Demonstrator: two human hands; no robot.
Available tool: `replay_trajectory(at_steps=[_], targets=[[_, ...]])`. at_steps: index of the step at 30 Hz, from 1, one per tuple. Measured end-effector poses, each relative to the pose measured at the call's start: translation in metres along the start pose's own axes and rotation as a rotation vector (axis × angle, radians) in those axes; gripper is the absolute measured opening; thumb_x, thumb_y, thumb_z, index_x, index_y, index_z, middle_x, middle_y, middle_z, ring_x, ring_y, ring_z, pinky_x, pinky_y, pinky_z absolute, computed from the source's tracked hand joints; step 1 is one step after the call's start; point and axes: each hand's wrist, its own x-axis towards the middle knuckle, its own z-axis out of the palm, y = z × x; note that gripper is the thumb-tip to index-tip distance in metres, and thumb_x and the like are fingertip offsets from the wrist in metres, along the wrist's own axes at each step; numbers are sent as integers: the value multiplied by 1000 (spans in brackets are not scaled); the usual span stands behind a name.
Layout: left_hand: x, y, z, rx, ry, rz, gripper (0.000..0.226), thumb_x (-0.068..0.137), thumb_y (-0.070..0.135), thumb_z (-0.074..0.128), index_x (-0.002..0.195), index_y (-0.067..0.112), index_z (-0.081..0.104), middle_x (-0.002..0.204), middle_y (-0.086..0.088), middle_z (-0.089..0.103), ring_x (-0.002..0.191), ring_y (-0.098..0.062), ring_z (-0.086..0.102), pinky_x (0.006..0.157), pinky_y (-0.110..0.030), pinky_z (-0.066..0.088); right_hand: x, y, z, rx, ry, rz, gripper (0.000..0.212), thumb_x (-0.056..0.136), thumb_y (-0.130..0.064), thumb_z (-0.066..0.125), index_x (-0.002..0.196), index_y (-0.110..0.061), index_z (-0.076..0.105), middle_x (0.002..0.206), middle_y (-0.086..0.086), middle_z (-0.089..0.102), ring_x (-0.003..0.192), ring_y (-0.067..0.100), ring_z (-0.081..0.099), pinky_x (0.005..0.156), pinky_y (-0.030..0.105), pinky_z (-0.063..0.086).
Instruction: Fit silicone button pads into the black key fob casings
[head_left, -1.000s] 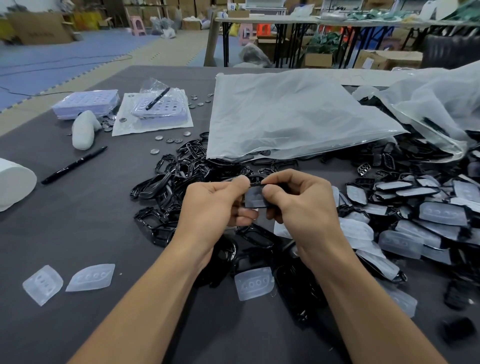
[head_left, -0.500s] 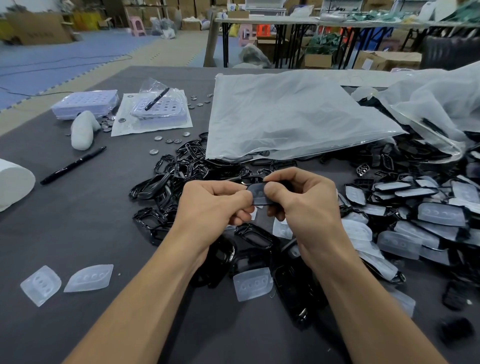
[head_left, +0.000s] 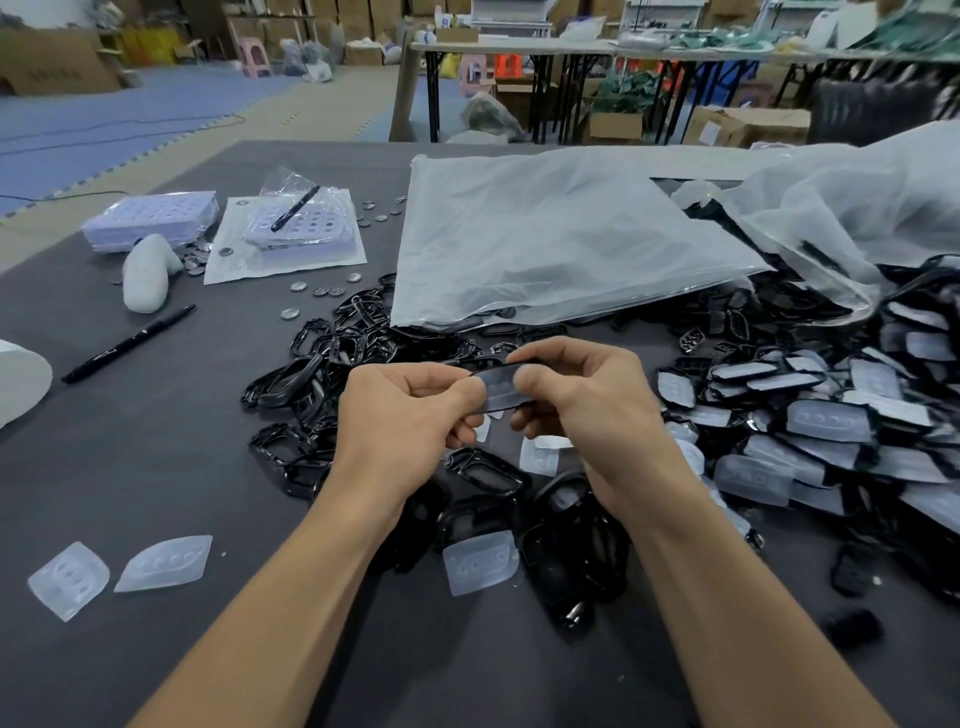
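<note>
Above the table's middle, my left hand (head_left: 410, 415) and my right hand (head_left: 582, 400) both pinch one black key fob casing (head_left: 500, 387) with a translucent silicone pad lying in it. Both thumbs press on the pad from the near side. A heap of empty black casings (head_left: 332, 364) lies behind and under my hands. Loose silicone pads lie near me: one (head_left: 480, 561) below my hands and two at the left, pad (head_left: 166, 564) and pad (head_left: 70, 579). Casings with pads fitted (head_left: 826, 421) pile up at the right.
A large white plastic bag (head_left: 561, 239) lies behind the heap, another crumpled bag (head_left: 857, 208) at the far right. On the grey table (head_left: 130, 467) are a black pen (head_left: 127, 343), coin cells (head_left: 322, 288), blister packs (head_left: 150, 218) and a white lump (head_left: 145, 273).
My hands have shifted slightly left and up with the casing. The casing has turned, so its padded face now shows wider between my thumbs.
</note>
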Motion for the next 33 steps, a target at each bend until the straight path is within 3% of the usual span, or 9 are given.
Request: replay_trajectory(at_steps=[6, 11, 14, 17, 20, 23, 27, 29, 33], targets=[[0, 18, 50, 189, -43, -16, 7, 63, 35, 76, 68, 36, 80, 58, 0, 73, 46, -10, 63, 57, -26, 54, -2, -15, -55, -321, 113, 48, 22, 77, -5, 72, 71, -25, 78, 58, 1, 71, 46, 14, 63, 48, 26, 46], [1, 34, 133, 323, -198, 17, 12, 63, 37, 73, 68, 47, 77, 59, 18, 72, 60, -2, 71, 70, -25, 60, -10, -27, -137, -511, 256, 105, 18, 75, -15, 76, 69, -31, 80, 56, -1, 70, 44, 14, 57, 53, 30, 49], [-3, 37, 178, 379, -277, 39, 9, 72, 34, 74, 65, 38, 78, 56, 18, 70, 59, -1, 70, 68, -25, 61, -16, -32, -176, -619, 386, 122, 21, 71, -17, 76, 67, -37, 78, 57, -3, 71, 51, 15, 64, 58, 32, 56], [-5, 37, 209, 454, -313, 94, 10, 77, 35, 74, 69, 32, 80, 55, 16, 68, 63, -3, 68, 62, -23, 55, -13, -32, -203, -812, 491, 118, 8, 69, -21, 78, 62, -24, 75, 54, -9, 68, 65, 14, 68, 58, 24, 48], [-3, 32, 222, 569, -330, 143, 11, 79, 39, 74, 78, 31, 81, 66, 14, 69, 75, -12, 68, 64, -25, 50, -6, -30, -213, -1018, 442, 137, 18, 78, -25, 77, 64, -25, 65, 61, -14, 61, 67, 9, 61, 58, 20, 40], [1, 27, 221, 708, -298, 186, 16, 79, 51, 73, 80, 36, 80, 68, 12, 69, 76, -14, 65, 63, -28, 44, 0, -30, -212, -1180, 343, 153, 13, 81, -29, 73, 73, -31, 62, 69, -18, 51, 83, 19, 57, 72, 26, 43], [10, 27, 203, 821, -158, 228, 32, 81, 70, 67, 85, 41, 79, 72, 11, 70, 74, -16, 59, 67, -29, 39, 10, -35, -200, -1151, 363, 97, 14, 82, -21, 67, 74, -32, 66, 79, -10, 62, 85, 19, 62, 74, 28, 49], [20, 28, 184, 826, -80, 215, 26, 84, 63, 66, 82, 41, 79, 63, 12, 65, 77, -18, 67, 66, -30, 40, 21, -39, -188, -1148, 344, 52, 21, 83, -16, 63, 70, -31, 69, 83, -8, 70, 84, 18, 65, 77, 30, 53], [41, 23, 126, 924, 21, 173, 18, 86, 39, 62, 72, 39, 74, 71, 12, 72, 77, -22, 68, 62, -29, 41, 51, -42, -155, -1187, 224, 2, 26, 84, -9, 59, 77, -24, 79, 89, 3, 76, 90, 25, 68, 84, 38, 60]])
